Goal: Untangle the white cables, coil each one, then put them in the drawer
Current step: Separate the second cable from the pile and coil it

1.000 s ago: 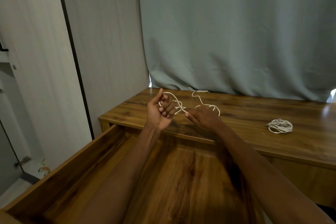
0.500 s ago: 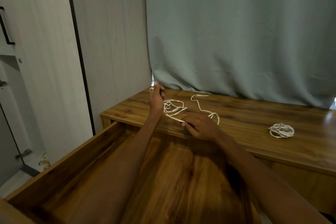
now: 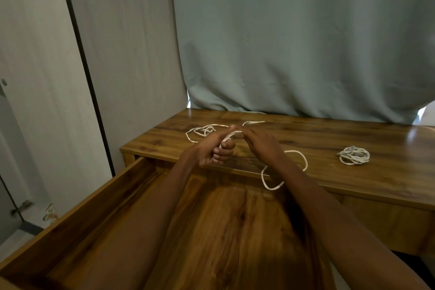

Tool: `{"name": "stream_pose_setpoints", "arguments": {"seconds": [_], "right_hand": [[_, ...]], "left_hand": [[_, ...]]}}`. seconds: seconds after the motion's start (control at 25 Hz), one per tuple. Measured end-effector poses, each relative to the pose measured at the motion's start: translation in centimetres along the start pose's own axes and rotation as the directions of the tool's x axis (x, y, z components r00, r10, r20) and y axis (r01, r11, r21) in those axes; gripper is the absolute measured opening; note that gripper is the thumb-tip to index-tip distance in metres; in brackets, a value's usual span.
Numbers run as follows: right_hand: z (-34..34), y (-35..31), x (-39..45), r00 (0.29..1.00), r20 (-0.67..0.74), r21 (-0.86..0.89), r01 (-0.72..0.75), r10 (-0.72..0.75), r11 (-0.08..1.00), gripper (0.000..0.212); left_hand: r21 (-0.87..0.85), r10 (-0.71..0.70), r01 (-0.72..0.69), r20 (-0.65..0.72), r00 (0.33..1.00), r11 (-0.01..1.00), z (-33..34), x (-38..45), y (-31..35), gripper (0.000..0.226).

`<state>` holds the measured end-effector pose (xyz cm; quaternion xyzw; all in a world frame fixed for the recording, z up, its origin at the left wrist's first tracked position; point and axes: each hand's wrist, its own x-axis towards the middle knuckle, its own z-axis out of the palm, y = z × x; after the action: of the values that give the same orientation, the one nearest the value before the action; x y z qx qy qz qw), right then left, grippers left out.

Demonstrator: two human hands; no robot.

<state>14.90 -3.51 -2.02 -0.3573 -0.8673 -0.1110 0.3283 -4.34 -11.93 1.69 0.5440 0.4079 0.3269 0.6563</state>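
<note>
So a loose white cable [image 3: 200, 131] is being worked over the front edge of a wooden desk [image 3: 329, 141]. The left hand [image 3: 209, 150] is curled shut around a stretch of it, thumb stuck out forward, with the cord coming up out of the top of the fist. The right hand [image 3: 261, 143] is held just beside it, fingertips pinched onto the same cord right where it leaves the left fist, so both hands are clamped on the one cable and nearly touching each other.

From the grip, the cable is spread two ways. A few messy loops are laid out on the desk top behind and to the left of the hands, with one end pointing off toward the curtain [image 3: 294, 42] at the back. The other part is looped under the right wrist and is left hanging over the desk's front edge, dangling above the open drawer [image 3: 77, 223].

A second cable [image 3: 354, 155], already coiled into a tidy little bundle, is parked on the desk well off to the right, apart from everything else. It's not touched by either hand.

The drawer is pulled wide open under both forearms, and no cable is seen resting on the part of its bottom that shows.
</note>
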Motion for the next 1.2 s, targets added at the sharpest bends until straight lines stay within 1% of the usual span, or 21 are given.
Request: {"name": "stream_pose_setpoints", "arguments": {"seconds": [0.04, 0.08, 0.16, 0.24, 0.32, 0.4, 0.44, 0.48, 0.56, 0.6, 0.64, 0.68, 0.72, 0.76, 0.8, 0.84, 0.88, 0.96, 1.04, 1.12, 1.2], "right_hand": [[0.0, -0.4, 0.0, 0.999, 0.032, 0.021, -0.022, 0.022, 1.000, 0.045], [-0.2, -1.0, 0.1, 0.997, 0.076, 0.050, -0.037, 0.033, 0.998, 0.041], [-0.4, -2.1, 0.3, 0.993, 0.121, 0.110, -0.014, 0.001, 0.994, 0.037], [-0.5, -2.8, 0.2, 0.988, 0.152, 0.098, 0.000, -0.015, 0.995, 0.038], [-0.4, -3.0, -0.3, 0.971, 0.237, -0.003, -0.017, 0.017, 1.000, 0.047], [-0.3, -3.0, -1.2, 0.948, 0.318, -0.100, 0.023, 0.010, 0.995, 0.052], [-0.4, -3.0, -1.7, 0.942, 0.335, -0.118, 0.057, -0.014, 0.991, 0.051], [-0.7, -2.9, -2.0, 0.940, 0.337, -0.118, 0.086, -0.042, 0.989, 0.049], [-1.1, -2.6, -2.3, 0.943, 0.316, -0.085, 0.139, -0.106, 0.987, 0.042], [-1.3, -2.4, -2.4, 0.943, 0.304, -0.059, 0.163, -0.138, 0.985, 0.038], [-1.7, -2.2, -2.5, 0.944, 0.289, -0.031, 0.178, -0.161, 0.984, 0.034], [-2.0, -1.9, -2.5, 0.949, 0.265, 0.000, 0.178, -0.171, 0.984, 0.031], [-2.5, -1.8, -2.6, 0.963, 0.222, 0.059, 0.146, -0.156, 0.987, 0.027], [-3.0, -1.7, -2.6, 0.978, 0.172, 0.149, 0.090, -0.116, 0.985, 0.024], [-3.4, -1.6, -2.6, 0.990, 0.127, 0.249, 0.026, -0.060, 0.968, 0.022], [-3.7, -1.3, -2.5, 0.996, 0.089, 0.326, -0.022, -0.007, 0.945, 0.021], [-3.7, -1.0, -2.3, 0.997, 0.061, 0.372, -0.062, 0.043, 0.926, 0.020], [-3.5, -0.3, -1.9, 0.985, 0.039, 0.450, -0.166, 0.167, 0.877, 0.018], [-3.6, 0.4, -1.6, 0.969, 0.047, 0.513, -0.233, 0.244, 0.826, 0.015], [-3.9, 0.7, -1.4, 0.972, 0.048, 0.516, -0.222, 0.231, 0.827, 0.015], [-4.2, 0.8, -1.4, 0.972, 0.059, 0.490, -0.226, 0.226, 0.842, 0.017]], "left_hand": [[-0.138, 0.066, -0.057, 0.056, 0.996, 0.989, 0.1, 0.0, 0.1, 0.057], [-0.249, 0.135, -0.113, 0.073, 0.988, 0.962, 0.2, 0.0, 0.1, 0.054], [-0.410, 0.271, -0.236, 0.030, 0.962, 0.881, 0.7, 0.2, 0.0, 0.053], [-0.525, 0.399, -0.392, -0.106, 0.911, 0.755, 1.0, 0.5, -0.1, 0.055], [-0.578, 0.495, -0.562, -0.290, 0.819, 0.592, 0.8, 0.7, 0.1, 0.054], [-0.574, 0.524, -0.705, -0.482, 0.702, 0.417, 0.7, 0.6, 0.6, 0.050], [-0.547, 0.504, -0.761, -0.576, 0.644, 0.347, 0.6, 0.7, 0.9, 0.048], [-0.505, 0.472, -0.806, -0.654, 0.591, 0.310, 0.6, 0.7, 1.2, 0.047], [-0.412, 0.402, -0.851, -0.754, 0.519, 0.326, -0.3, 1.5, 1.5, 0.045], [-0.357, 0.384, -0.857, -0.781, 0.492, 0.372, -0.7, 1.9, 1.3, 0.043], [-0.269, 0.384, -0.851, -0.802, 0.458, 0.452, -1.1, 2.4, 1.0, 0.041], [-0.115, 0.413, -0.808, -0.813, 0.411, 0.578, -1.4, 2.8, 0.6, 0.039], [0.095, 0.466, -0.694, -0.804, 0.368, 0.713, -1.4, 3.2, 0.0, 0.041], [0.314, 0.535, -0.520, -0.768, 0.353, 0.794, -1.2, 3.5, -0.4, 0.044], [0.492, 0.599, -0.346, -0.708, 0.374, 0.798, -0.9, 3.6, -0.6, 0.048], [0.613, 0.628, -0.196, -0.644, 0.438, 0.765, -0.5, 3.8, -0.7, 0.052], [0.695, 0.618, -0.067, -0.587, 0.524, 0.716, -0.1, 3.9, -0.6, 0.054], [0.758, 0.487, 0.124, -0.526, 0.697, 0.641, 0.4, 4.2, -0.2, 0.059], [0.724, 0.356, 0.152, -0.497, 0.791, 0.672, 1.2, 4.4, -0.2, 0.066], [0.627, 0.217, 0.132, -0.448, 0.867, 0.767, 2.2, 3.7, 0.1, 0.070], [0.462, 0.062, 0.100, -0.323, 0.945, 0.881, 2.5, 2.8, 0.3, 0.066]]}}
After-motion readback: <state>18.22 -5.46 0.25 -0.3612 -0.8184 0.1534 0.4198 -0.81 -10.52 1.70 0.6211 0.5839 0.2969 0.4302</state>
